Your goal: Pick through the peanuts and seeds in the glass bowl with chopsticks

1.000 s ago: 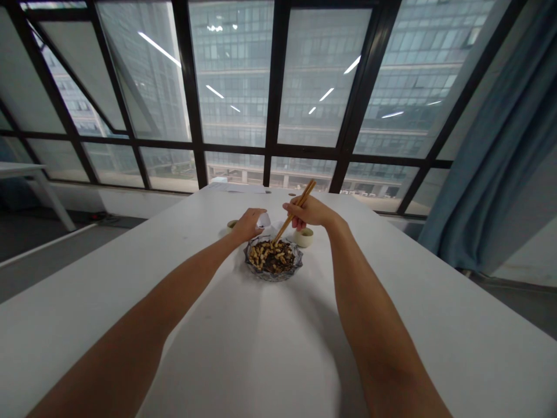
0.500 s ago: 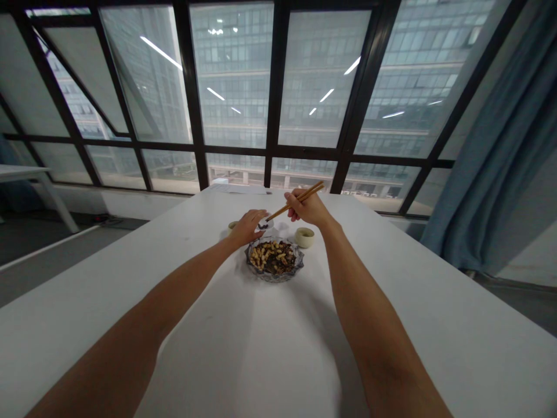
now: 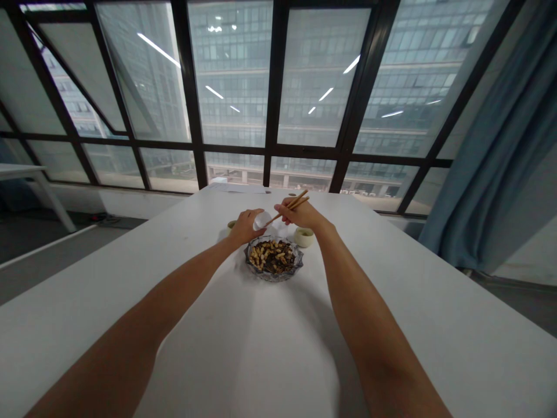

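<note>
My left hand (image 3: 247, 227) is closed around a small whitish bowl (image 3: 262, 219), tipped so that its pale surface faces me. In my right hand (image 3: 299, 212) is a pair of wooden chopsticks (image 3: 274, 219), their tips at the small bowl's lower edge. Just below both hands stands a scalloped clear glass bowl (image 3: 274, 278) with peanuts in shells (image 3: 260, 253) and dark seed-like pieces (image 3: 277, 266). A pale green cup (image 3: 303, 238) stands right of the glass bowl. A second greenish cup (image 3: 230, 224) is partly hidden behind my left hand.
Everything stands on a long white table (image 3: 270, 348). White sheets (image 3: 239, 188) lie at its far end, before large dark-framed windows. A blue curtain (image 3: 478, 162) hangs at the right. Another white table (image 3: 21, 169) is at the far left.
The small bowl has tilted in my left hand, and the dark pieces seen in it before no longer show. My right hand and the chopsticks have shifted slightly left.
</note>
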The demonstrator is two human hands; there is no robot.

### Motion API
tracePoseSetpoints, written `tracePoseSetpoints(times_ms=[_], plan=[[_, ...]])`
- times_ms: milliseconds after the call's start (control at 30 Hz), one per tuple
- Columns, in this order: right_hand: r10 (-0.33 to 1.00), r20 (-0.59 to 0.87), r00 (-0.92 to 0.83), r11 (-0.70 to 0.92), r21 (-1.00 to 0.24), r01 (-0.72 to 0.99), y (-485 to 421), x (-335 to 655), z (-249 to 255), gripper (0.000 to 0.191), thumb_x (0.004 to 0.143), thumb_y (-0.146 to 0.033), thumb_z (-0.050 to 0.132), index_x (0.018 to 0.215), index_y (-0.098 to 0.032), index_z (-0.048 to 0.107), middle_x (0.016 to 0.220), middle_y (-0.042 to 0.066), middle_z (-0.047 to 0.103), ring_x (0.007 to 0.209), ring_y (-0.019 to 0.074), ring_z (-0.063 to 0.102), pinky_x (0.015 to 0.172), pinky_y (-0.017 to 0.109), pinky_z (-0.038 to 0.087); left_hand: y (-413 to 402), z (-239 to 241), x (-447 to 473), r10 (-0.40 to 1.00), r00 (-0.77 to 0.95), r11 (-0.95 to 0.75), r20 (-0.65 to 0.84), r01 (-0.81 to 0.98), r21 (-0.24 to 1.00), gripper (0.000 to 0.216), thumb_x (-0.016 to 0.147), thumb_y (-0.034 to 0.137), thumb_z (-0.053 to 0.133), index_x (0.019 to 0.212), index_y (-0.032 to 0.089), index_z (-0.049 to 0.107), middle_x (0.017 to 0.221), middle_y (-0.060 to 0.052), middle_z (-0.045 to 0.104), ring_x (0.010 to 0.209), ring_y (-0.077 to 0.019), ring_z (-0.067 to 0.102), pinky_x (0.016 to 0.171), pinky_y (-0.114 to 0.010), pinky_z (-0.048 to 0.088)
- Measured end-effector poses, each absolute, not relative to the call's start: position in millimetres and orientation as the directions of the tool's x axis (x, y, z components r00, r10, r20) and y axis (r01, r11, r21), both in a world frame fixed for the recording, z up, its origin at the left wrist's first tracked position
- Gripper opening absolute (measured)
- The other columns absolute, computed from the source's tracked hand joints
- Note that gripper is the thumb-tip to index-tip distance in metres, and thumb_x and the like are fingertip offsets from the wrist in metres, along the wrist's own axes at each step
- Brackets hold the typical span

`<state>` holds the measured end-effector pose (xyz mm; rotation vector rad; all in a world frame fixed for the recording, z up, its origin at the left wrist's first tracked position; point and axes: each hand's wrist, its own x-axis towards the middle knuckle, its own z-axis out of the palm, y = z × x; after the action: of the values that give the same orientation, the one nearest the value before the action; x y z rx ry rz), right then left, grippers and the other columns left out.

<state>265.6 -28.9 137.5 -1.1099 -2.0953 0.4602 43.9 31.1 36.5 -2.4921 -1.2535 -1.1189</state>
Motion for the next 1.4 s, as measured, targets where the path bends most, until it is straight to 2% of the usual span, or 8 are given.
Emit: tracePoseSetpoints(times_ms=[200,367,500,633,867,1033,1200,1400], plan=[[0.831,0.473,-0.292,0.552,-0.642,0.532,-40,269,150,0.036,0.101,-0.036,0.054,0.07,-0.017,0.055,0.054,0.002,0.063,0.042,0.0103,0.057,0.041,0.019,0.045,42,34,50,0.776,0.337,-0.515,0.533,0.827,0.227,0.05,0.08,0.039,0.074,0.125,0.024,0.058,0.121,-0.009,0.071,0.115,-0.0302,0.065,0.104,-0.044,0.046],[0.882,0.243,-0.403,0.442,-0.723,0.531,-43,269,151,0.039,0.1,-0.04,0.058,0.067,-0.018,0.056,0.047,0.001,0.062,0.035,0.0112,0.055,0.037,0.02,0.044,56,29,52,0.838,0.301,-0.441,0.455,0.865,0.24,0.042,0.08,0.038,0.074,0.117,0.022,0.061,0.12,-0.011,0.073,0.111,-0.0309,0.068,0.106,-0.047,0.044],[0.89,0.191,-0.414,0.407,-0.741,0.534,-38,263,139,0.037,0.097,-0.041,0.064,0.069,-0.018,0.056,0.05,0.0,0.065,0.04,0.0116,0.06,0.04,0.019,0.048,60,30,53,0.835,0.334,-0.456,0.438,0.865,0.209,0.043,0.08,0.035,0.074,0.118,0.019,0.062,0.125,-0.014,0.071,0.119,-0.0326,0.065,0.114,-0.051,0.037],[0.897,0.112,-0.427,0.368,-0.724,0.583,-39,257,132,0.038,0.096,-0.036,0.068,0.066,-0.018,0.056,0.051,0.001,0.066,0.042,0.0116,0.062,0.042,0.019,0.049,54,29,48,0.8,0.368,-0.512,0.474,0.831,0.219,0.041,0.084,0.039,0.068,0.12,0.019,0.062,0.129,-0.015,0.068,0.123,-0.0329,0.063,0.117,-0.056,0.033],[0.925,0.014,-0.38,0.279,-0.703,0.654,-54,259,152,0.039,0.099,-0.024,0.059,0.061,-0.017,0.057,0.045,0.001,0.063,0.036,0.012,0.057,0.041,0.021,0.047,31,17,20,0.731,0.384,-0.605,0.564,0.747,0.274,0.03,0.096,0.039,0.051,0.116,0.022,0.064,0.126,-0.008,0.07,0.123,-0.0236,0.062,0.119,-0.045,0.035],[0.959,0.041,-0.279,0.241,-0.633,0.736,-61,273,167,0.041,0.097,-0.019,0.054,0.056,-0.017,0.057,0.04,0.002,0.059,0.033,0.0125,0.053,0.04,0.023,0.045,18,8,0,0.589,0.448,-0.686,0.673,0.717,0.124,0.023,0.097,0.034,0.048,0.104,0.023,0.067,0.118,-0.008,0.073,0.116,-0.0229,0.065,0.115,-0.049,0.039],[0.957,-0.116,-0.264,0.16,-0.55,0.82,-58,272,160,0.039,0.096,-0.016,0.052,0.058,-0.016,0.058,0.042,0.003,0.061,0.035,0.0132,0.056,0.044,0.023,0.048,12,-1,-4,0.43,0.484,-0.723,0.762,0.69,-0.03,0.018,0.094,0.027,0.053,0.1,0.023,0.069,0.116,-0.008,0.074,0.114,-0.0243,0.064,0.105,-0.048,0.046],[0.914,-0.056,-0.402,0.259,-0.682,0.683,-53,256,148,0.04,0.103,-0.026,0.051,0.065,-0.017,0.057,0.049,0.003,0.067,0.042,0.0132,0.063,0.046,0.021,0.051,14,-8,-3,0.416,0.504,-0.738,0.757,0.674,-0.044,0.017,0.092,0.025,0.055,0.101,0.023,0.07,0.119,-0.007,0.073,0.117,-0.0257,0.062,0.107,-0.05,0.046]])
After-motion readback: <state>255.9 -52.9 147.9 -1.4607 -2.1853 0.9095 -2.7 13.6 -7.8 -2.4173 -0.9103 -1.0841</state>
